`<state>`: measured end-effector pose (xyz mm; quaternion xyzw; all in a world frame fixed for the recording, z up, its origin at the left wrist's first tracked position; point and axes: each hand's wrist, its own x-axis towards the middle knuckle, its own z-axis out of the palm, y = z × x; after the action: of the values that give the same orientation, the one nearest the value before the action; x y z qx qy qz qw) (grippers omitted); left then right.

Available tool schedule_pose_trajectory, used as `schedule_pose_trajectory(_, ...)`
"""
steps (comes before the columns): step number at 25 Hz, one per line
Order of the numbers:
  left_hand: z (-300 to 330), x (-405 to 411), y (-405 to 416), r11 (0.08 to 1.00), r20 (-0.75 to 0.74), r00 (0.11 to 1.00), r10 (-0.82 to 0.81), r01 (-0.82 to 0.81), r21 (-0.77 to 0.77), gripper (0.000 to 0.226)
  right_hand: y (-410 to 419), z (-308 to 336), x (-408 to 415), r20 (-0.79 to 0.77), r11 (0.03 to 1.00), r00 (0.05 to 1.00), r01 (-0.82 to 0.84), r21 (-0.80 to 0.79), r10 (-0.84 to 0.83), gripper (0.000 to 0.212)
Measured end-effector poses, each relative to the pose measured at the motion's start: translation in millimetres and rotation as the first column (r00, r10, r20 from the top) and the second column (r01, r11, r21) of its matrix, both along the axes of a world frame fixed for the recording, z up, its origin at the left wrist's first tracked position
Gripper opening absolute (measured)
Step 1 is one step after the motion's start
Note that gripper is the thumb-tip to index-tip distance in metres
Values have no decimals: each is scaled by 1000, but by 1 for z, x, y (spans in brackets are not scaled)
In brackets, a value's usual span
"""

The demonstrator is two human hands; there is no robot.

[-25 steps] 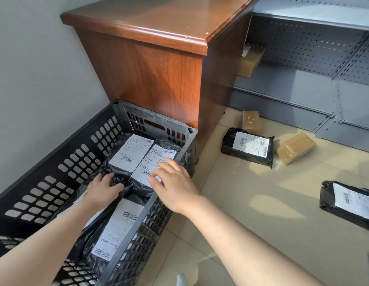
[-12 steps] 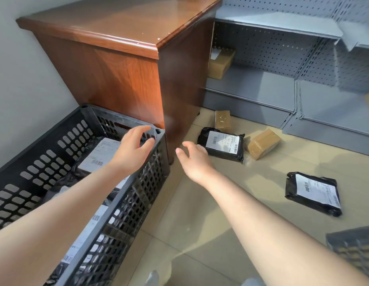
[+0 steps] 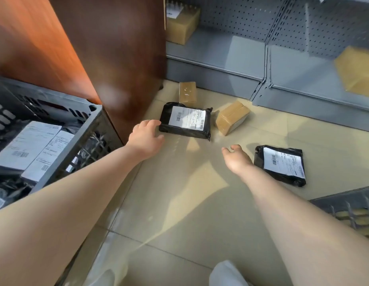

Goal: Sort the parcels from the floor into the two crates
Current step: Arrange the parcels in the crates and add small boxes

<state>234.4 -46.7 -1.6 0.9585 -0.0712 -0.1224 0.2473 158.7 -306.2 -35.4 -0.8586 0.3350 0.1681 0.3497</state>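
Left hand (image 3: 146, 136) reaches mid-frame, fingers loosely spread against the edge of a black parcel (image 3: 185, 120) on the floor (probably headed for the crate (image 3: 55, 112) at left). Right hand (image 3: 237, 159) hovers, fingers relaxed, beside another parcel (image 3: 281, 165).

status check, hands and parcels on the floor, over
Both hands empty: left hand open at the edge of the nearer black parcel, right hand open beside the other black parcel. Two brown boxes lie behind. Nothing blocking.
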Motion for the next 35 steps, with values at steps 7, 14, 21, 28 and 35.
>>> schedule_pose_trajectory(7,-64,-3,-39,998,-126,991,53,-56,-16,54,-75,-64,-12,-85,993,996,7,-119,-18,60)
schedule_pose_trajectory(14,-102,2,-48,996,-211,976,57,-70,-54,52,-117,-101,-16,27,956,990,138,-260,-136,65)
schedule_pose_trajectory(21,-117,2,-48,993,-286,955,82,-102,-57,52,-145,-121,-25,-134,930,981,84,-358,-140,84)
schedule_pose_trajectory(28,-130,-20,-48,996,-315,945,-87,89,-7,52,-107,-117,-47,-159,911,981,-168,-376,116,70)
schedule_pose_trajectory(35,-141,-33,-50,988,-360,925,-121,147,47,52,-73,-120,-74,69,733,892,-322,-599,447,41)
